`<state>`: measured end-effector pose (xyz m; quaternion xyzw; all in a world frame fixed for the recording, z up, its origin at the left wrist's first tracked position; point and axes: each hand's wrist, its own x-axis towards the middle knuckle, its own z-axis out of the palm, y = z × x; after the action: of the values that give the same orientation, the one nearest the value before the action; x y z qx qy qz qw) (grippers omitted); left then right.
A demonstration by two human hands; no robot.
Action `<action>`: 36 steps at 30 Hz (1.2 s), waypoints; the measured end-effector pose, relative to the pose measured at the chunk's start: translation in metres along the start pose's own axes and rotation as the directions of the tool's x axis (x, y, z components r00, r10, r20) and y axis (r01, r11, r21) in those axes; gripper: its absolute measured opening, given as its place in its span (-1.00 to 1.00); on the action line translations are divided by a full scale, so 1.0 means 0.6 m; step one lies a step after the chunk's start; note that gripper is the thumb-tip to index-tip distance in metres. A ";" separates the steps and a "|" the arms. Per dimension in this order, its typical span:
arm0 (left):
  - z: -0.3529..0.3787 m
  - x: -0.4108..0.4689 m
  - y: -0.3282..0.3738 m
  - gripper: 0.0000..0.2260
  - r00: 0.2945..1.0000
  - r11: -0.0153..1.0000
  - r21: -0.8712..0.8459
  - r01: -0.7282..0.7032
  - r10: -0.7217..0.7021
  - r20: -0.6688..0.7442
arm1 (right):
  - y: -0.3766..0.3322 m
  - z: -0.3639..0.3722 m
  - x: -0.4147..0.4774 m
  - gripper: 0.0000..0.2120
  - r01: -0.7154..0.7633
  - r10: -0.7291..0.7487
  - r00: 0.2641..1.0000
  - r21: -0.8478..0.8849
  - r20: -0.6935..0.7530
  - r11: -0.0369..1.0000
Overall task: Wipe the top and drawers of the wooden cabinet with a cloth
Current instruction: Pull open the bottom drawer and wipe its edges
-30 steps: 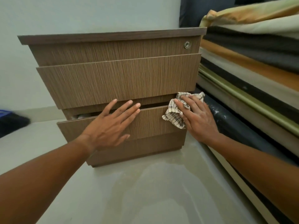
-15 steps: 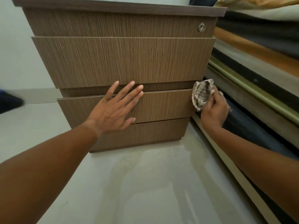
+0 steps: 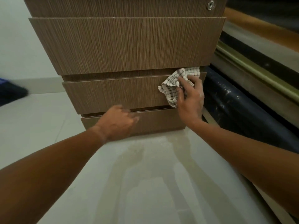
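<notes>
The wooden cabinet (image 3: 126, 44) fills the upper middle of the head view; its top is out of frame. A round lock (image 3: 211, 5) sits at its upper right. My right hand (image 3: 190, 101) presses a white checked cloth (image 3: 174, 88) against the right end of the lower drawer front (image 3: 113, 92). My left hand (image 3: 118, 123) is lower, its fingers curled at the gap under that drawer, against the bottom panel (image 3: 158, 122). The fingertips are blurred. All drawers look closed.
The cabinet stands on a pale glossy floor (image 3: 145, 183). Stacked mattresses or folded bedding (image 3: 258, 65) press close on the right side. A dark blue object (image 3: 11, 94) lies on the floor at far left. A pale wall (image 3: 16, 38) is behind left.
The lower drawer went from pulled out to closed. My left hand dropped from its front to the gap beneath it. My right hand brought the cloth back onto the drawer front. The view moved closer.
</notes>
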<state>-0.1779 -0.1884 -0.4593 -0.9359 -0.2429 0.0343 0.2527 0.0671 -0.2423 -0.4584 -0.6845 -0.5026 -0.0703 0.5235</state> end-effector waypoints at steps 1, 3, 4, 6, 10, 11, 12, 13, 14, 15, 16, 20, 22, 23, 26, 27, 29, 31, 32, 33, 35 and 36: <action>0.003 -0.009 0.001 -0.60 0.996 0.996 -0.047 0.082 -0.081 0.029 | 0.009 -0.003 -0.004 -0.66 0.019 -0.018 0.999 -0.025 0.039 0.999; 0.014 -0.019 -0.003 -0.63 0.967 0.961 -0.115 0.253 -0.254 -0.001 | 0.030 -0.005 -0.020 -0.67 0.028 -0.018 0.991 -0.071 0.129 0.997; 0.023 -0.020 -0.004 -0.62 0.948 0.941 -0.121 0.316 -0.318 0.001 | 0.039 -0.003 -0.031 -0.68 0.016 -0.002 0.986 -0.083 0.168 0.996; 0.037 -0.016 -0.001 -0.59 0.921 0.910 -0.144 0.389 -0.390 0.024 | 0.050 0.005 -0.053 -0.69 -0.007 0.022 0.976 -0.069 0.217 0.998; 0.047 -0.002 0.012 -0.65 0.862 0.807 -0.312 0.502 -0.494 0.110 | 0.022 0.022 -0.064 -0.73 0.112 -0.115 0.952 0.028 0.284 0.993; 0.045 0.000 0.010 -0.67 0.831 0.754 -0.368 0.544 -0.544 0.116 | 0.009 0.028 -0.065 -0.73 0.165 -0.172 0.931 0.050 0.320 0.985; 0.043 0.002 0.007 -0.66 0.803 0.708 -0.412 0.573 -0.584 0.115 | -0.006 0.033 -0.067 -0.73 0.223 -0.229 0.905 0.059 0.360 0.973; 0.042 0.002 0.004 -0.63 0.785 0.679 -0.438 0.589 -0.608 0.114 | -0.020 0.039 -0.070 -0.73 0.285 -0.281 0.872 0.051 0.401 0.957; 0.040 0.002 0.001 -0.62 0.778 0.664 -0.453 0.594 -0.618 0.115 | -0.034 0.046 -0.074 -0.71 0.348 -0.321 0.834 0.023 0.448 0.937; 0.038 0.000 0.000 -0.61 0.774 0.652 -0.469 0.595 -0.623 0.116 | -0.046 0.054 -0.078 -0.66 0.413 -0.346 0.789 -0.021 0.508 0.910; 0.036 -0.004 -0.001 -0.63 0.770 0.640 -0.490 0.592 -0.628 0.111 | -0.056 0.064 -0.082 -0.58 0.484 -0.363 0.731 -0.066 0.577 0.872; 0.028 -0.029 0.002 -0.81 0.774 0.625 -0.565 0.539 -0.632 0.040 | -0.072 0.104 -0.106 -0.33 0.655 -0.264 0.510 -0.171 0.819 0.736; 0.027 -0.040 0.006 -0.82 0.781 0.621 -0.600 0.505 -0.625 0.010 | -0.072 0.112 -0.114 -0.34 0.703 -0.239 0.491 -0.220 0.837 0.676; 0.028 -0.042 0.005 -0.83 0.784 0.619 -0.610 0.494 -0.621 0.004 | -0.070 0.114 -0.117 -0.35 0.723 -0.253 0.501 -0.240 0.828 0.647; 0.032 -0.041 0.000 -0.82 0.790 0.618 -0.609 0.496 -0.612 0.023 | -0.045 0.105 -0.115 -0.36 0.732 -0.300 0.545 -0.269 0.783 0.626; 0.033 -0.037 -0.001 -0.81 0.794 0.623 -0.601 0.501 -0.607 0.032 | -0.029 0.098 -0.112 -0.37 0.725 -0.311 0.563 -0.276 0.766 0.631; 0.029 -0.028 0.001 -0.81 0.806 0.633 -0.601 0.487 -0.591 0.030 | 0.008 0.076 -0.103 -0.37 0.715 -0.327 0.598 -0.303 0.732 0.630; 0.023 -0.013 0.007 -0.82 0.819 0.655 -0.603 0.456 -0.573 -0.003 | 0.056 0.045 -0.091 -0.37 0.699 -0.322 0.643 -0.360 0.695 0.617; 0.020 -0.004 0.011 -0.82 0.827 0.674 -0.592 0.443 -0.562 -0.021 | 0.077 0.026 -0.083 -0.38 0.679 -0.301 0.667 -0.389 0.681 0.623; 0.017 0.004 0.014 -0.82 0.834 0.690 -0.579 0.435 -0.551 -0.030 | 0.098 0.006 -0.076 -0.40 0.649 -0.276 0.693 -0.409 0.666 0.642; 0.010 0.016 0.014 -0.82 0.842 0.700 -0.570 0.431 -0.539 -0.026 | 0.136 -0.029 -0.061 -0.47 0.576 -0.225 0.742 -0.428 0.632 0.697; 0.009 0.019 0.013 -0.82 0.844 0.701 -0.570 0.428 -0.535 -0.025 | 0.152 -0.044 -0.055 -0.50 0.537 -0.193 0.763 -0.438 0.617 0.721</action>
<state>-0.1653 -0.1863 -0.4669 -0.8698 -0.4545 -0.1922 -0.0016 0.1319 -0.2786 -0.5263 -0.6851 -0.7086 -0.1379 0.0970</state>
